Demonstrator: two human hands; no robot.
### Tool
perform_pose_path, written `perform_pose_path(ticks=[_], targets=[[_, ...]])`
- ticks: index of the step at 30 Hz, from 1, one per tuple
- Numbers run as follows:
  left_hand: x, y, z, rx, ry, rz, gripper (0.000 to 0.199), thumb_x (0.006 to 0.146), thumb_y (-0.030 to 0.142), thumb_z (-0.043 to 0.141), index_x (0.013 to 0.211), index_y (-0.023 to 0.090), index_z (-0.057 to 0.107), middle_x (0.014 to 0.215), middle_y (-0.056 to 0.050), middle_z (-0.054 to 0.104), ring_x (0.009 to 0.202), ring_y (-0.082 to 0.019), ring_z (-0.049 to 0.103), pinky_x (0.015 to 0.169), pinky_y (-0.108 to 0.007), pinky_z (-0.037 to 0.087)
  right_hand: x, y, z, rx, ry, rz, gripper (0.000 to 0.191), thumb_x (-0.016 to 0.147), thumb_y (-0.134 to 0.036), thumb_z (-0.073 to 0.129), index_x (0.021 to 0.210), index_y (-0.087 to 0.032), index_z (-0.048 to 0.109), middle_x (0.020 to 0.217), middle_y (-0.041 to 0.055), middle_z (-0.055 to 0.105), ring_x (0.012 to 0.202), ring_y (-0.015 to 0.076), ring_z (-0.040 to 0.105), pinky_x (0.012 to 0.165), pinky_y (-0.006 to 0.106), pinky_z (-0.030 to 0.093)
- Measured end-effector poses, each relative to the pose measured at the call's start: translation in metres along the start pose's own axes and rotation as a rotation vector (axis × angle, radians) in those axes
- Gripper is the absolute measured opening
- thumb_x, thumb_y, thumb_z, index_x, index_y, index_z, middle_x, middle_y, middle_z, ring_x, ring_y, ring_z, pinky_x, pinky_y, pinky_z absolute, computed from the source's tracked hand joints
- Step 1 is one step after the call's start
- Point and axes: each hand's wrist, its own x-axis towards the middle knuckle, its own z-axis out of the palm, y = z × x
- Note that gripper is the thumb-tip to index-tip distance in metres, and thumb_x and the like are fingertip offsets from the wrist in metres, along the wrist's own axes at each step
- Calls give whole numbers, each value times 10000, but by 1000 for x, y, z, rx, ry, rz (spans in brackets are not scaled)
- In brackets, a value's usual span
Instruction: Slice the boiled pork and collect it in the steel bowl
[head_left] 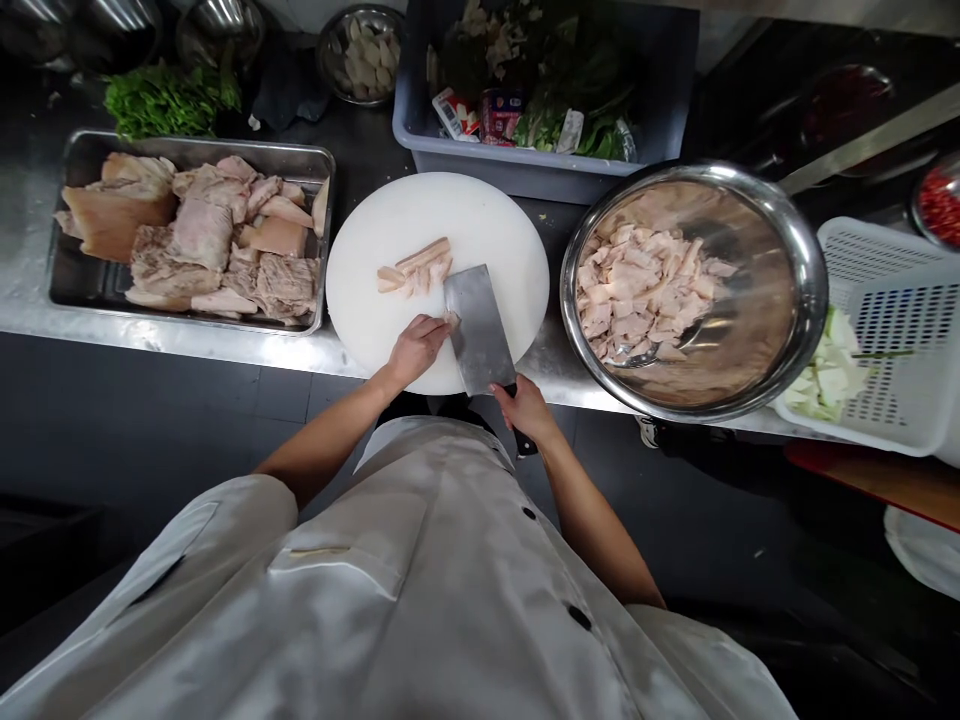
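Observation:
My right hand [526,408] is closed round the dark handle of a cleaver [484,330], whose broad blade lies over the round white cutting board [360,210]. At the blade's left side, my left hand [420,348] has its fingers bunched on a small piece of meat [451,320], mostly hidden under the fingertips. Just beyond that hand, several strips of pale cooked meat [416,268] rest on the board. Sliced meat [637,285] fills part of a big steel bowl [806,270] to the right. Larger chunks of meat [202,235] sit in a metal tray [326,290] on the left.
Behind the board stands a grey bin [495,170] with greens and packets in it. A small bowl of garlic [367,60] and leafy greens [172,100] are at the back left. Right of the steel bowl, a white basket [892,290] holds pale cut vegetables.

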Motion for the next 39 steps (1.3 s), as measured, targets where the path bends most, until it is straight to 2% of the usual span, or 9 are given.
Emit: perform_pose_path(ticks=[4, 10, 13, 19, 22, 26, 29, 34, 39], targets=[[2, 0, -1, 0, -11, -4, 360, 1102, 293, 391, 1090, 231, 745, 1038, -81, 742, 916, -199, 643, 835, -385, 582, -19, 13, -4, -78, -17, -17, 199, 954, -417, 623, 986, -221, 631, 543, -40, 619, 495, 200, 634, 594, 300, 498], [0, 2, -2, 40, 0, 18, 328, 1092, 293, 421, 1079, 218, 741, 1055, -91, 742, 921, -212, 626, 826, -389, 574, 10, -15, 8, -47, -10, 20, 219, 987, -436, 597, 936, -223, 579, 440, -69, 521, 400, 190, 566, 535, 301, 474], [0, 3, 1, 62, -5, -25, 311, 1078, 266, 433, 1066, 218, 740, 1078, -99, 735, 932, -224, 616, 844, -407, 568, 4, -7, 4, -17, -50, 0, 208, 973, -431, 602, 964, -225, 576, 459, -77, 522, 382, 178, 546, 508, 296, 461], [20, -25, -14, 185, 59, -288, 243, 975, 166, 500, 931, 197, 737, 964, -128, 679, 980, -297, 587, 882, -482, 545, -58, 68, -63, 20, -341, 53, 304, 892, -550, 645, 852, -253, 598, 490, -32, 542, 366, 169, 503, 430, 303, 397], [31, -31, -22, 187, 81, -280, 247, 961, 148, 495, 891, 205, 724, 981, -133, 669, 1020, -311, 580, 890, -493, 541, -75, 84, -82, 65, -333, 119, 341, 831, -594, 692, 815, -268, 593, 496, -18, 552, 361, 174, 485, 402, 315, 378], [35, -11, -9, 100, 18, -63, 270, 1037, 236, 475, 969, 204, 735, 1006, -104, 694, 966, -256, 604, 912, -446, 545, -62, 56, -58, 91, -101, 48, 319, 879, -571, 615, 863, -267, 520, 472, -60, 526, 355, 179, 507, 426, 306, 408], [33, 2, 7, 49, 32, -15, 314, 1080, 307, 448, 1081, 195, 742, 1000, -93, 721, 927, -229, 624, 879, -409, 555, -37, 24, -34, 86, 26, 3, 265, 909, -514, 575, 898, -265, 486, 454, -86, 512, 364, 176, 525, 466, 294, 437], [32, -1, 14, -11, 52, -39, 337, 1091, 351, 448, 1116, 200, 749, 1060, -99, 748, 961, -224, 655, 889, -416, 559, -1, -5, -26, 18, 51, -9, 233, 949, -469, 569, 891, -261, 480, 449, -87, 526, 378, 182, 551, 503, 293, 445], [32, -2, 13, -38, 51, -39, 367, 1100, 379, 429, 1095, 210, 755, 1073, -97, 756, 947, -214, 664, 882, -418, 556, 9, -9, -26, -67, 89, -30, 217, 967, -435, 569, 870, -255, 496, 397, -95, 474, 392, 186, 557, 593, 311, 487]])
